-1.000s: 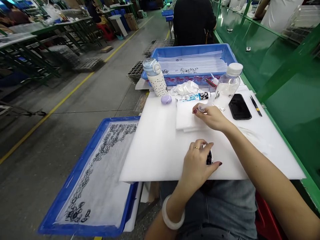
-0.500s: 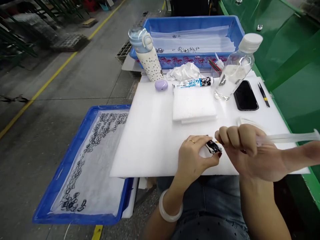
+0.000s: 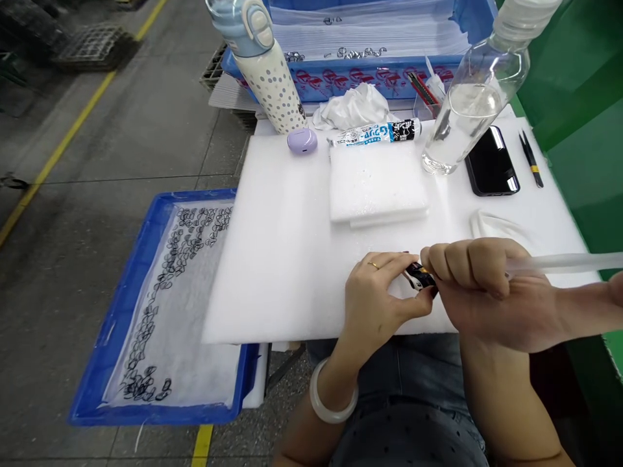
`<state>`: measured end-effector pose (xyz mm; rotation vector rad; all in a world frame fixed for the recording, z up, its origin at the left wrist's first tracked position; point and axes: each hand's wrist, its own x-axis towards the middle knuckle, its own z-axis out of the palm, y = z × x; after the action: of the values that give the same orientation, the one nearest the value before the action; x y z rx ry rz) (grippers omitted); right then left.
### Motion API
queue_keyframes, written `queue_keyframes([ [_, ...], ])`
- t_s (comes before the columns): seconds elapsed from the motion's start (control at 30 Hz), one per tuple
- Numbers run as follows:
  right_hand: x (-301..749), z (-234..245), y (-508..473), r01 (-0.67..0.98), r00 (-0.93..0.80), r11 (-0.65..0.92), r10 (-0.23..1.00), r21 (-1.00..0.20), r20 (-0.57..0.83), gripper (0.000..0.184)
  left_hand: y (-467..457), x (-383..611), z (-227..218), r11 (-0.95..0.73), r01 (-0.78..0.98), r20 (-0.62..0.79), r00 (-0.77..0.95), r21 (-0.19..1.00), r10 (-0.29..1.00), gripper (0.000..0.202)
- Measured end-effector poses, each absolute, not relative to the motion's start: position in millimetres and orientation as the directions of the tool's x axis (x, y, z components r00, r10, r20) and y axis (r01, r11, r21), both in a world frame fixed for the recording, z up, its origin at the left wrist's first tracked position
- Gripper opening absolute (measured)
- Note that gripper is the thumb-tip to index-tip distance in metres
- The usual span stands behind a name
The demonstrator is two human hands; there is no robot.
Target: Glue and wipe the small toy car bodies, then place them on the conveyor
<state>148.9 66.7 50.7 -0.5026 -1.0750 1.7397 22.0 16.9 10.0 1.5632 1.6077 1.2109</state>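
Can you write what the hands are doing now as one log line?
left hand: holds small black part | right hand: holds clear syringe at part | on foam board

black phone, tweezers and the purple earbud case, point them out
black phone (image 3: 490, 162), head view, middle of its screen
tweezers (image 3: 531, 158), head view, mid-length of the arms
purple earbud case (image 3: 302, 140), head view, centre of its lid

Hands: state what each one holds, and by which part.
Left hand pinches small black part at its left end; right hand grips translucent syringe-like tool by its front.
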Motion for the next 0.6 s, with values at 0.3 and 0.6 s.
queue_keyframes([
  [0.3,142,57,65,-0.455,-0.379,0.015,0.901,-0.89,0.209,0.055,17,21,9,-0.121,0.454,0.205,-0.14,0.883,0.969,0.027],
  [0.6,137,57,62,-0.441,-0.332,0.068,0.914,-0.895,0.233,0.059,17,21,10,-0.12,0.462,0.201,-0.128,0.879,0.971,0.028],
])
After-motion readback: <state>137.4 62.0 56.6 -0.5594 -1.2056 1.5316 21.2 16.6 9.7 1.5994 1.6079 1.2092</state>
